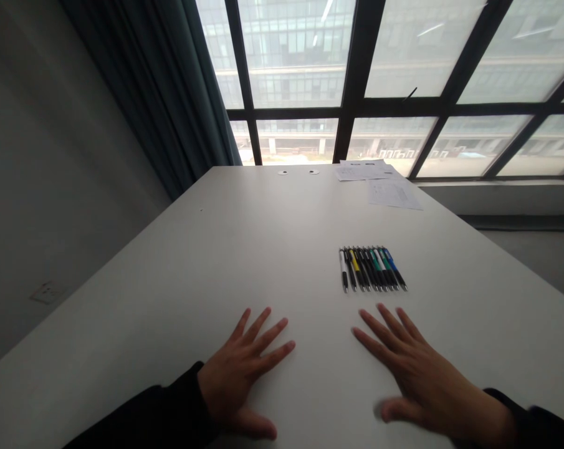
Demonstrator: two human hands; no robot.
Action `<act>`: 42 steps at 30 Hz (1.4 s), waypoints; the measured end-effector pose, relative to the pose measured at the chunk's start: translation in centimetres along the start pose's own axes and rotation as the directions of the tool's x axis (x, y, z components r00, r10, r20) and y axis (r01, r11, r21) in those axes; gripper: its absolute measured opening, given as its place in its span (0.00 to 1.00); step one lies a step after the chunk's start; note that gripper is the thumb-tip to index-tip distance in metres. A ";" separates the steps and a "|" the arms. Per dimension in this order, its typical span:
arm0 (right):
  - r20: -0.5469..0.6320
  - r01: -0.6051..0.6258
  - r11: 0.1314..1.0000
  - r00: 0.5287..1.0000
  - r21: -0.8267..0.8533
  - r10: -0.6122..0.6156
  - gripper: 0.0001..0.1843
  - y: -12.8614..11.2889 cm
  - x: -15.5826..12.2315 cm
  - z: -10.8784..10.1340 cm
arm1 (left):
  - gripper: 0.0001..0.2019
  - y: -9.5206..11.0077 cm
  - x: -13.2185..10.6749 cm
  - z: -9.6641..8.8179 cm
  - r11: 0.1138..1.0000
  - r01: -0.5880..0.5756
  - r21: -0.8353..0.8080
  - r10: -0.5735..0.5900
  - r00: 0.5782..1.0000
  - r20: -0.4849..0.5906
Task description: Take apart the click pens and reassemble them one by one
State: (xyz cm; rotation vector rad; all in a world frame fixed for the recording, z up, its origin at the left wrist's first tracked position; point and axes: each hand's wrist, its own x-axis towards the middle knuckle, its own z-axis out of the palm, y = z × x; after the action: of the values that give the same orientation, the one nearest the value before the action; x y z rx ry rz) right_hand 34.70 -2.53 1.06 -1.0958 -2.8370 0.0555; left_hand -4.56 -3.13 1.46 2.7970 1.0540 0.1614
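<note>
My left hand (242, 374) lies flat on the white table (225, 249), palm down, fingers spread, holding nothing. My right hand (419, 374) rests the same way to its right, fingers stretched out and empty. A short way beyond my right fingertips lies a neat row of several pens (371, 268), side by side, with white, black, yellow, green and blue barrels. Neither hand touches the pens. Both wrists wear dark sleeves.
Loose printed papers (379, 181) lie at the table's far right edge near the window. Two small round discs (298, 172) sit at the far edge. A dark curtain (169, 93) hangs at the left, and a wall socket (47, 291) is below it.
</note>
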 end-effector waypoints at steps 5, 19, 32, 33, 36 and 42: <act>0.041 -0.003 1.000 0.999 -0.030 0.004 0.56 0.0 0.1 0.0 | 0.56 -0.1 0.0 0.0 1.000 0.004 -0.005 -0.004 1.000 0.010; 0.034 -0.001 0.999 0.999 -0.051 0.003 0.56 -0.1 0.3 0.2 | 0.55 -0.3 0.0 0.0 1.000 0.021 -0.014 -0.020 0.999 0.045; 0.032 -0.018 1.000 0.999 0.004 0.018 0.56 0.0 0.3 0.2 | 0.56 -0.2 0.1 0.0 0.999 0.019 -0.038 -0.018 0.999 0.028; 0.033 -0.021 1.000 0.999 0.009 0.020 0.56 0.0 0.2 0.3 | 0.56 -0.2 0.1 0.0 0.999 0.019 -0.041 -0.018 1.000 0.022; 0.040 -0.019 1.000 0.999 0.003 0.019 0.56 -0.1 0.2 0.3 | 0.55 -0.1 0.1 0.0 0.999 0.020 -0.043 -0.019 1.000 0.017; 0.034 -0.014 1.000 0.999 -0.010 0.015 0.55 -0.1 0.3 0.1 | 0.56 -0.1 0.1 0.0 0.999 0.021 -0.043 -0.020 1.000 0.022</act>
State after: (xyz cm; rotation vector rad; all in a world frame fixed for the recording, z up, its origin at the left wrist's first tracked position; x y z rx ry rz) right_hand 34.40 -2.44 1.00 -1.1283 -2.8620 0.0616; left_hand -4.53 -2.93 1.46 2.7424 1.0609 0.1491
